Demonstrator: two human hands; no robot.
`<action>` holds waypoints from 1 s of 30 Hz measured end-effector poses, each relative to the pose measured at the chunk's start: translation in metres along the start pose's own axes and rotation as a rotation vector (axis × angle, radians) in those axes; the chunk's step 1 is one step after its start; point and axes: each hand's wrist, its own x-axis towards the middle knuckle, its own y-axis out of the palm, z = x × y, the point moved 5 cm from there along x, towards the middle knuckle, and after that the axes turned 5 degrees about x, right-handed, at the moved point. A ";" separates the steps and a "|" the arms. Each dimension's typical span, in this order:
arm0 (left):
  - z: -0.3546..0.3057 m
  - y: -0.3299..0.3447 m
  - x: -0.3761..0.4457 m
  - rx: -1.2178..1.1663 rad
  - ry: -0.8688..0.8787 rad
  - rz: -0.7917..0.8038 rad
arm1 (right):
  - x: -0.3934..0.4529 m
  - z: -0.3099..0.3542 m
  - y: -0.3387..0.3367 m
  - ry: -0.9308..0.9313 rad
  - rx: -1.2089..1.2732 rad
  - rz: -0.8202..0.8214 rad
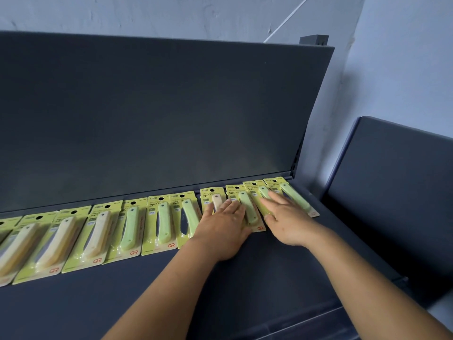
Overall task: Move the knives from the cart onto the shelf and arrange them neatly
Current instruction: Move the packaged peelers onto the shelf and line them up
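Several packaged fruit knives on yellow-green cards lie in a row along the back of the dark shelf. Cream-handled ones lie to the left, green-handled ones toward the right. My left hand lies flat with straight fingers on a cream-handled pack and touches the neighbouring green pack. My right hand presses flat on the green packs at the row's right end. Both hands hide the lower parts of these packs. The cart is out of view.
A dark back panel rises behind the row. A second dark panel stands to the right, past the shelf's end. A pale wall is behind. The front strip of the shelf bears no packs.
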 end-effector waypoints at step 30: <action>-0.001 -0.012 -0.005 -0.032 -0.153 -0.076 | 0.002 -0.015 -0.009 0.148 -0.086 -0.190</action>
